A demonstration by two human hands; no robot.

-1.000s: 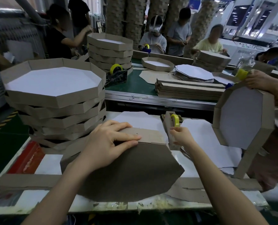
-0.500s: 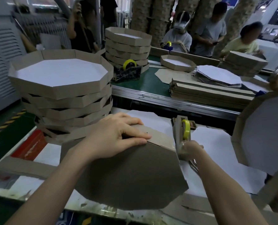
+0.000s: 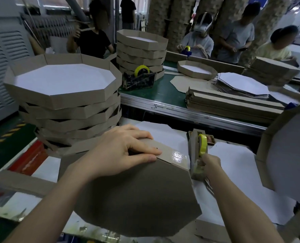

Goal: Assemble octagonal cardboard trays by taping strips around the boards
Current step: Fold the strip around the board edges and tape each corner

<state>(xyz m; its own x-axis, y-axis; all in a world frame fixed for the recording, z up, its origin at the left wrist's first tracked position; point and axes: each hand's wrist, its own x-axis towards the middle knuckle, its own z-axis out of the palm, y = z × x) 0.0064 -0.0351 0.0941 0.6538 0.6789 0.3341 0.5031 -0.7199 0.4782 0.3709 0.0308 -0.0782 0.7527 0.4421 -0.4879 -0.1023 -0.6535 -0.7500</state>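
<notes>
My left hand (image 3: 121, 151) lies on the far edge of a brown octagonal board (image 3: 137, 199), fingers stretched out, not clenched, pressing a cardboard strip (image 3: 165, 148) against that edge. The board sits brown side up on the white worktable (image 3: 242, 172) right in front of me. A shiny patch of clear tape (image 3: 178, 156) covers the strip and the board's corner just beyond my fingertips. My right hand (image 3: 211, 163) is curled around the handle of a tape dispenser (image 3: 195, 165), which stands upright and touches the board's right corner; its yellow tape roll (image 3: 203, 143) faces me. To my left rises a stack of finished trays (image 3: 66, 102), white inside with brown walls. At the right edge, another tray (image 3: 289, 155) is tilted up on its side. Beyond the table runs a green conveyor (image 3: 163, 95) carrying bundled strips (image 3: 233, 104) and loose white octagons (image 3: 242, 84).
</notes>
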